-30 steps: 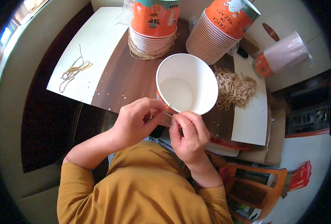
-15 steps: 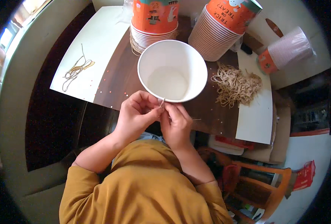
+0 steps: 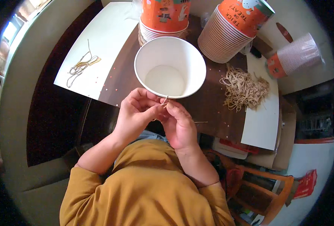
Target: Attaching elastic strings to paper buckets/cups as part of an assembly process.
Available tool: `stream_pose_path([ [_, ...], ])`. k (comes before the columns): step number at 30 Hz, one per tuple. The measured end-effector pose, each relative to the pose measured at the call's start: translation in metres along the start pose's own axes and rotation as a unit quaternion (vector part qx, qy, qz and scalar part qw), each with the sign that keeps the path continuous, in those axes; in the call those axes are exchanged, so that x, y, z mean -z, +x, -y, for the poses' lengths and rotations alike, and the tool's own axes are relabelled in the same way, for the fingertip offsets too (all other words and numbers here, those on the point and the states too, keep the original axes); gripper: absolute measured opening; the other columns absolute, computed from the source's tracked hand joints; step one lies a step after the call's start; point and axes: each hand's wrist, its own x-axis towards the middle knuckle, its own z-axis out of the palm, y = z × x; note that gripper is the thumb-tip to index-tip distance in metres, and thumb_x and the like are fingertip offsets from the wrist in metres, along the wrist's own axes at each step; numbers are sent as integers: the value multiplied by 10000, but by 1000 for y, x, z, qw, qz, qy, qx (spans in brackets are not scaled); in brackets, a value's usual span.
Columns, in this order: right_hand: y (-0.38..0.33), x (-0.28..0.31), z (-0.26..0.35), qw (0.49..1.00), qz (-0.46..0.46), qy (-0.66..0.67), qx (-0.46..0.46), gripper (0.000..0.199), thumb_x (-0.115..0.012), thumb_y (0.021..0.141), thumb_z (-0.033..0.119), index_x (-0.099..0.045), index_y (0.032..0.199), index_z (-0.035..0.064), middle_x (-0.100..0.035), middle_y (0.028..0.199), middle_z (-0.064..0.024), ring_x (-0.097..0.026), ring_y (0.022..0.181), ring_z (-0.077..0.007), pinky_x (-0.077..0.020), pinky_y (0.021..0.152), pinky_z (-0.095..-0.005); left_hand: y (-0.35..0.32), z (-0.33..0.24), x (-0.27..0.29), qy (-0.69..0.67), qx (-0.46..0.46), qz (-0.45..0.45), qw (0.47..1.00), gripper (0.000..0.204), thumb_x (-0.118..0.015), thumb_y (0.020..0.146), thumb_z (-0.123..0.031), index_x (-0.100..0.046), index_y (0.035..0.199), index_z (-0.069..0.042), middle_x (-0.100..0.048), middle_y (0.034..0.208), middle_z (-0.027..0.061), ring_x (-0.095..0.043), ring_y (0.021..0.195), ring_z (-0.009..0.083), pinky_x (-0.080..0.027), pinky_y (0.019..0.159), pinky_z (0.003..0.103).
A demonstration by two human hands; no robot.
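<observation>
Cord at the cup's near rim.
We pinched a thin tan cord [image 3: 164, 101] between left hand [image 3: 137, 111] and right hand [image 3: 180, 124], fingertips closed on it, touching the white paper cup's [image 3: 170, 67] rim just beyond.

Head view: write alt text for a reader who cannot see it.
Two hands, left hand and right hand, pinch a thin string at the near rim of a white paper cup over a dark table. Behind stand orange cup stacks; a string pile lies to the right.

white paper cup [image 3: 170, 67] tilted open toward viewer, tan string [image 3: 164, 101] at rim
</observation>
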Motion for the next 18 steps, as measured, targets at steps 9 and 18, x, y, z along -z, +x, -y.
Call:
stream_pose_path([
  [9, -4, -6, -4, 999, -16, -34, 17, 236, -534, 928, 172, -637, 1085, 28, -648, 1044, -57, -610, 922, -155, -481, 843, -317, 2, 5, -3, 19, 1, -18, 1000, 317, -670, 830, -12, -467, 1066, 50, -659, 899, 139, -666, 766, 166, -571, 684, 281],
  [18, -4, -10, -2, 979, -77, -166, 87, 208, -551, 919, 105, -641, 1074, -1, -661, 1024, -74, -615, 909, -137, -492, 828, -282, 3, 3, -12, 56, -66, -47, 995, 289, -664, 830, -7, -499, 1060, 52, -646, 868, 93, -644, 767, 117, -559, 702, 243],
])
